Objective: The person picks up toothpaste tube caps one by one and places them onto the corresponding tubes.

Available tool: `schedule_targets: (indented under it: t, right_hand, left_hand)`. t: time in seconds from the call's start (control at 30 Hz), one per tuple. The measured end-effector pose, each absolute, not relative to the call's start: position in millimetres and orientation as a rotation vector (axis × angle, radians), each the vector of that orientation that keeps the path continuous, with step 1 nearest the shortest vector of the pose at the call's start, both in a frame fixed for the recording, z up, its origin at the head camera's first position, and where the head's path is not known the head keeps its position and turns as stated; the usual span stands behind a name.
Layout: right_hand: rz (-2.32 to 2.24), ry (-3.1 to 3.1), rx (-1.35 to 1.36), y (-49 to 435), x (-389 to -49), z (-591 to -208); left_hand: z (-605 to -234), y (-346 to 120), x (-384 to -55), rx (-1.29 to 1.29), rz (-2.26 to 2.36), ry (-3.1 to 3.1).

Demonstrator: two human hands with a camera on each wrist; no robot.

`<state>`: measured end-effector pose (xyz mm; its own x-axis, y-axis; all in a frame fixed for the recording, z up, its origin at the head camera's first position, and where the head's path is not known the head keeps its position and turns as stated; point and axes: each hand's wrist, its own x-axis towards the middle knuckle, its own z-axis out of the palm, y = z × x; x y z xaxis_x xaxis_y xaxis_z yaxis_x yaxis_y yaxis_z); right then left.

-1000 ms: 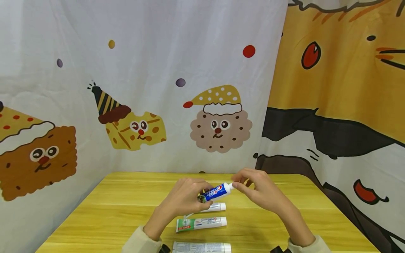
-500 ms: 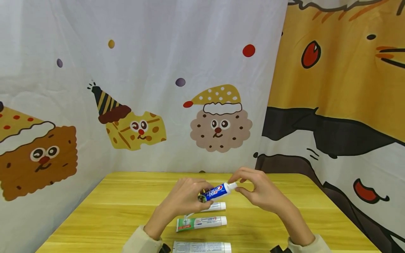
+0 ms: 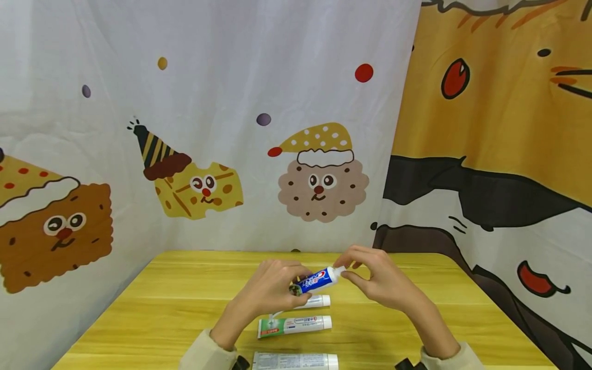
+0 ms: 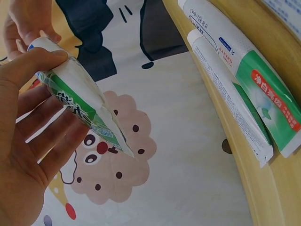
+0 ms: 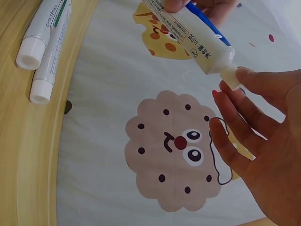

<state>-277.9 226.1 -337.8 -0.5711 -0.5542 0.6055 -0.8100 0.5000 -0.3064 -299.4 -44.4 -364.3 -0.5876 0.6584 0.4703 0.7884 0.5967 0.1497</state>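
A blue and white toothpaste tube [image 3: 318, 280] is held above the table, tilted with its capped end up and to the right. My left hand [image 3: 276, 285] grips its body between thumb and fingers. In the left wrist view the tube's crimped tail [image 4: 110, 127] shows green and white past the fingers. My right hand [image 3: 376, 272] pinches the small white cap [image 5: 230, 76] between thumb and index finger, its other fingers loosely bent. Below the hands lie a green and white toothpaste tube [image 3: 296, 326] and a slimmer white one [image 3: 316, 301], partly hidden by the left hand.
Nearest the person, a printed white tube [image 3: 291, 361] lies at the bottom edge of the head view. All the lying tubes have their caps to the right. The wooden table [image 3: 185, 308] ends at a patterned curtain [image 3: 222, 77] behind.
The right fingers have shifted slightly on the cap: loosened from it half a second ago, they now close on it again. The left hand and the toothpaste tube stay in place.
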Motion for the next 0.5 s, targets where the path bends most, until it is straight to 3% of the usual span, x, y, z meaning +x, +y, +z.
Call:
schedule_targets:
  t: [0.5]
  right_hand:
    - [0.793, -2.351, 1.062, 227.7, -277.1, -336.9]
  left_hand:
    - [-362.6, -44.5, -298.1, -1.161, -0.484, -2.461]
